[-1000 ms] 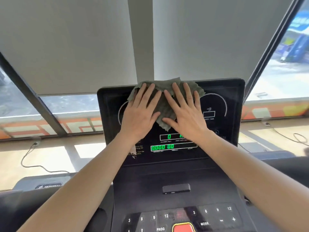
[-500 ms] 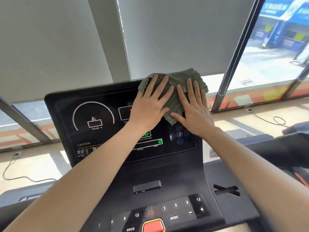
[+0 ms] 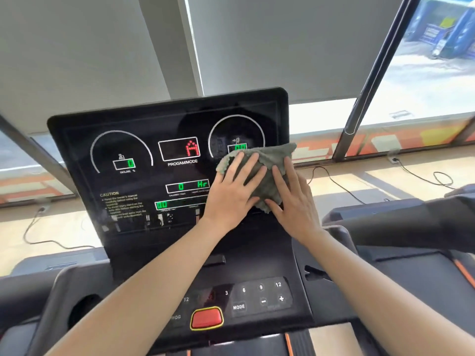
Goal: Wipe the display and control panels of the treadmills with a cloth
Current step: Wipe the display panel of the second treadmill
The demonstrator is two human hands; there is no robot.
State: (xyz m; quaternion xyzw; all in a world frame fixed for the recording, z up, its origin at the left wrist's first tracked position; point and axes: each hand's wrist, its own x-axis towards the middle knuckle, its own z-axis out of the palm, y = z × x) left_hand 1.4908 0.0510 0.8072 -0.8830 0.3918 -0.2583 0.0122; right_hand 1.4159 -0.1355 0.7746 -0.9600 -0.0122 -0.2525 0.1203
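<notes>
Here, both hands press a crumpled grey-green cloth (image 3: 270, 156) flat against the lower right part of the black display (image 3: 180, 119). The left hand (image 3: 231, 196) lies on its left half with fingers straight and slightly spread, and the right hand (image 3: 295, 201) lies on its right half, at the display's right edge, with fingers straight and nearly together. The cloth's top edge overlaps the right dial and seems to hide part of its green digits, while the control panel (image 3: 259, 295) with its red button (image 3: 207, 318) sits below, well apart from both hands.
</notes>
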